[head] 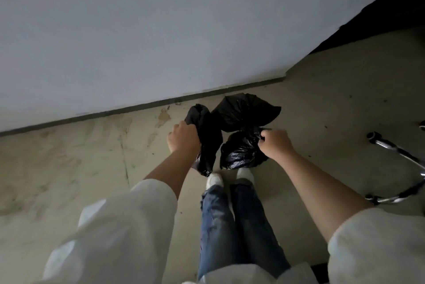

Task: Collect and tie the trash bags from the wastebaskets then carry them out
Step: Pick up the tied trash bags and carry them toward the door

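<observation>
head view: person standing, looking down at floor (69,180) by white wall (138,30)
left hand (182,137): grip clamped on top of long black trash bag (207,143), bag hangs down in front of left shoe
right hand (276,143): fingers curled, grip pinching neck of shiny black bag (239,152), low, just above the shoes
third black bag (243,111): beyond the other two, near the wall base; lying or held, cannot tell
right edge: chrome chair base (400,161) on floor
clothes: white sleeves, blue jeans, white shoes
</observation>
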